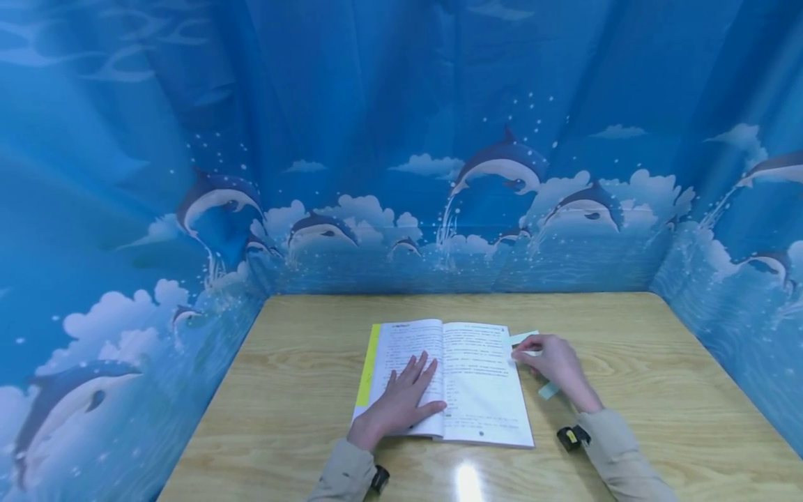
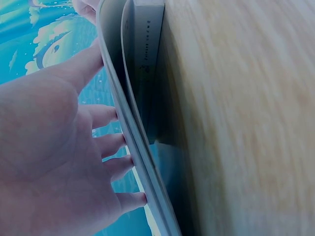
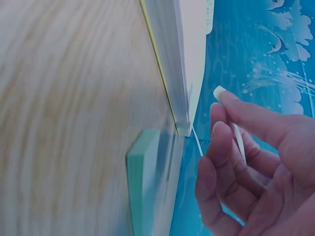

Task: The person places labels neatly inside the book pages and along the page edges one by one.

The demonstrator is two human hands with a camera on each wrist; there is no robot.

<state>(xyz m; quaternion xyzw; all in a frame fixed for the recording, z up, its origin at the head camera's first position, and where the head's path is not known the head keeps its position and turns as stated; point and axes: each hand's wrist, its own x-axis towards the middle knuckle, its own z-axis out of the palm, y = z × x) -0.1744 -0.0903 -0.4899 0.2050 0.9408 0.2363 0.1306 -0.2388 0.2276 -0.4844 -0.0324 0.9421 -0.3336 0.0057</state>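
Observation:
An open book (image 1: 483,390) lies on the table with printed pages facing up. My left hand (image 1: 401,401) rests on its left page, fingers spread and straight; in the left wrist view the fingertips press on the pages. Beside the book's right edge, my right hand (image 1: 555,359) pinches a thin pale paper slip (image 3: 239,141) with curled fingers. Another pale slip (image 1: 523,337) sticks out from the book's upper right edge. A light green pad of sticky notes (image 3: 142,182) sits on the table below the right hand, partly covered by it in the head view.
The wooden table (image 1: 282,390) stretches out on both sides of the book. A blue curtain (image 1: 376,139) printed with dolphins hangs behind the table and along its sides. Small black devices (image 1: 569,438) are worn at both wrists.

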